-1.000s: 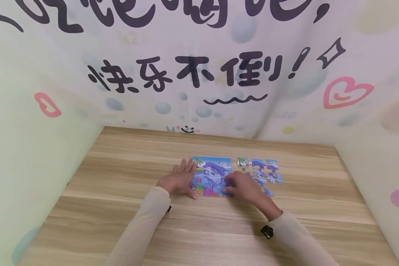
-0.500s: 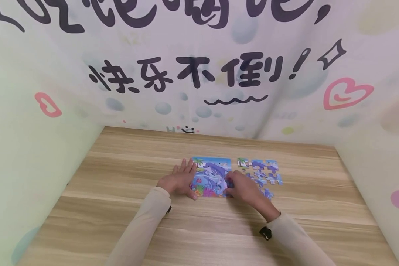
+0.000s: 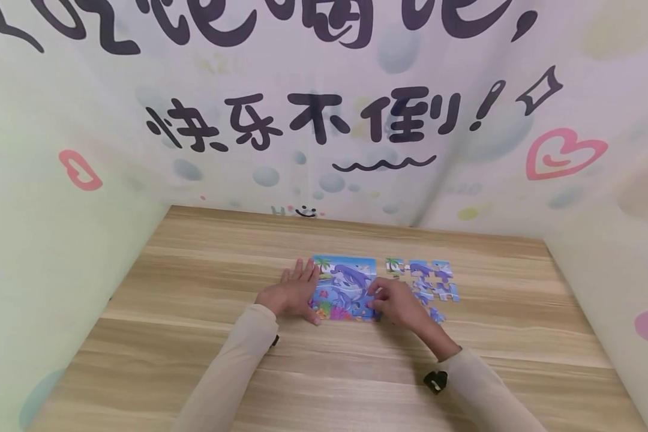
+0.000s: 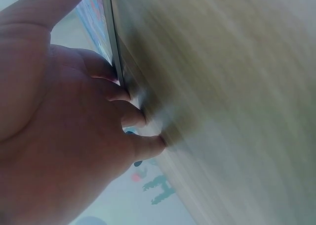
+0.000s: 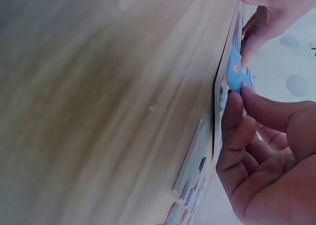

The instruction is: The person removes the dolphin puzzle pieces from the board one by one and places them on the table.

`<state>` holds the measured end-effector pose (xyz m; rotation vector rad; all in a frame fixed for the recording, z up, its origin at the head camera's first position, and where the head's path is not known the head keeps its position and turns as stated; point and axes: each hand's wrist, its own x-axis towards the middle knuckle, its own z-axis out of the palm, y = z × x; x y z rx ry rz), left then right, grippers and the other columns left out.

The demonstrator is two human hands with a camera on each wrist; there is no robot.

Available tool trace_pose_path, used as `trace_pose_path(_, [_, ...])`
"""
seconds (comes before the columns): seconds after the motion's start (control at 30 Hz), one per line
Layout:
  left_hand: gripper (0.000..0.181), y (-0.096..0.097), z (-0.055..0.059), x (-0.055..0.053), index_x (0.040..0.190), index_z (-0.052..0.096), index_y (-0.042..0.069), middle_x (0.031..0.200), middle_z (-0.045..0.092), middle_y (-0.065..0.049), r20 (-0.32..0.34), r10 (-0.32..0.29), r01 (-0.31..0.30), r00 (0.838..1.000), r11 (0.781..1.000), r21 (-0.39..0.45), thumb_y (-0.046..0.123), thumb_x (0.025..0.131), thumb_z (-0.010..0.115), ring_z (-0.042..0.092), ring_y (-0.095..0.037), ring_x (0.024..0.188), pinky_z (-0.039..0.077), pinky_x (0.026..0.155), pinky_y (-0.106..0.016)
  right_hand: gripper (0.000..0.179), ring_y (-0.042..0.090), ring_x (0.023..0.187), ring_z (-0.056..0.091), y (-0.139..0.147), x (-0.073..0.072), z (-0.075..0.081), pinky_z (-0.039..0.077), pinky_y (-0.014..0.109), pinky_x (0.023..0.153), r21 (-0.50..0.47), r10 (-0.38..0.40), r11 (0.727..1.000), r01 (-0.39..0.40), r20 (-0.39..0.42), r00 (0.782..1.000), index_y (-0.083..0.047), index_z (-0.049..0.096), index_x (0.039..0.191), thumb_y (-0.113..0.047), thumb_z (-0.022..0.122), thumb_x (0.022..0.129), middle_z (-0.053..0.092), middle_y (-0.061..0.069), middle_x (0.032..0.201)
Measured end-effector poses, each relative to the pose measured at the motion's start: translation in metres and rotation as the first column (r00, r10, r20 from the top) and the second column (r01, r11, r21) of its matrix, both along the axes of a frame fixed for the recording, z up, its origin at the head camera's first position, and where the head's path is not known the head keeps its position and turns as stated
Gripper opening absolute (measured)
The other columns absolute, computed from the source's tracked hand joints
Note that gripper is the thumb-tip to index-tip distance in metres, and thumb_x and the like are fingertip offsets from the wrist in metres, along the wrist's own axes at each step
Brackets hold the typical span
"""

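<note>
A dolphin jigsaw board (image 3: 345, 260) lies flat on the wooden table, with a purple dolphin, a palm tree and coral in its picture. My left hand (image 3: 293, 294) rests along its left edge, fingers extended; in the left wrist view the fingertips (image 4: 157, 142) come down beside the board. Over the board's right side, my right hand (image 3: 401, 305) pinches a blue puzzle piece (image 5: 234, 72) between thumb and fingers. The right wrist view shows this piece tilted up from the board. Fingers hide part of it, and in the head view the hand covers the board's right edge.
Several loose puzzle pieces (image 3: 446, 291) lie to the right of the board, some partly behind my right hand. The wooden table (image 3: 324, 372) meets a printed cloth wall (image 3: 248, 180) at the back, with pale walls at both sides.
My right hand has stayed at the board's right side, its fingers shifting slightly and the thumb and fingertips now further apart from the surface picture. The left hand has not moved.
</note>
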<state>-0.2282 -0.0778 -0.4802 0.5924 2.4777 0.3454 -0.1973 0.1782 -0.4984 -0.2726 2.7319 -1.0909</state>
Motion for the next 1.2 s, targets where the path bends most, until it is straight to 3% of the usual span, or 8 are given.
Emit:
trace_pose_path(0.27, [0.118, 0.000, -0.001, 0.000, 0.159, 0.004, 0.002, 0.165, -0.012, -0.016, -0.004, -0.004, 0.004, 1.000, 1.000, -0.004, 0.048, 0.079, 0.078, -0.016, -0.036, 0.151, -0.001, 0.122, -0.057, 0.010, 0.014, 0.065, 0.058, 0.021, 0.001, 0.009, 0.046, 0.026, 0.058, -0.110, 0.020, 0.994, -0.018, 0.020, 1.000, -0.005, 0.068, 0.099, -0.003, 0.069, 0.090, 0.067, 0.003, 0.075])
trace_pose_path(0.53, [0.118, 0.000, -0.002, -0.001, 0.159, 0.004, 0.002, 0.165, -0.013, -0.016, 0.000, -0.006, 0.006, 1.000, 1.000, -0.002, 0.048, 0.079, 0.078, -0.017, -0.036, 0.151, -0.002, 0.122, -0.057, 0.014, 0.015, 0.062, 0.054, 0.054, 0.004, 0.011, 0.045, 0.026, 0.053, -0.202, 0.005, 0.979, 0.015, 0.098, 0.995, -0.001, 0.067, 0.105, -0.004, 0.067, 0.091, 0.068, 0.007, 0.079])
trace_pose_path(0.7, [0.118, 0.000, -0.001, 0.000, 0.159, 0.004, 0.002, 0.165, -0.013, -0.015, 0.003, -0.005, 0.005, 1.000, 1.000, 0.000, 0.047, 0.080, 0.078, -0.017, -0.036, 0.151, -0.002, 0.122, -0.057, 0.016, 0.012, 0.068, 0.056, 0.076, 0.008, 0.010, 0.045, 0.024, 0.059, -0.192, -0.007, 0.981, 0.021, 0.075, 0.997, 0.002, 0.066, 0.106, -0.005, 0.068, 0.091, 0.068, 0.008, 0.079])
trace_pose_path(0.97, [0.118, 0.000, -0.001, 0.000, 0.158, 0.004, 0.000, 0.165, -0.013, -0.016, 0.009, 0.002, -0.003, 1.000, 1.000, 0.013, 0.045, 0.079, 0.079, -0.017, -0.036, 0.151, -0.003, 0.121, -0.058, 0.019, 0.011, 0.061, 0.049, 0.110, 0.015, 0.011, 0.041, 0.024, 0.052, -0.159, -0.087, 0.981, 0.107, 0.129, 0.988, 0.001, 0.066, 0.109, -0.007, 0.068, 0.092, 0.064, 0.005, 0.078])
trace_pose_path(1.2, [0.118, 0.000, 0.000, 0.000, 0.158, 0.005, 0.000, 0.165, -0.012, -0.017, 0.008, 0.002, -0.002, 1.000, 1.000, 0.012, 0.045, 0.079, 0.080, -0.016, -0.036, 0.151, -0.002, 0.121, -0.058, 0.020, 0.012, 0.060, 0.047, 0.138, 0.020, 0.010, 0.041, 0.025, 0.052, -0.129, -0.102, 0.984, 0.121, 0.145, 0.984, 0.003, 0.065, 0.110, -0.008, 0.067, 0.093, 0.062, 0.005, 0.078])
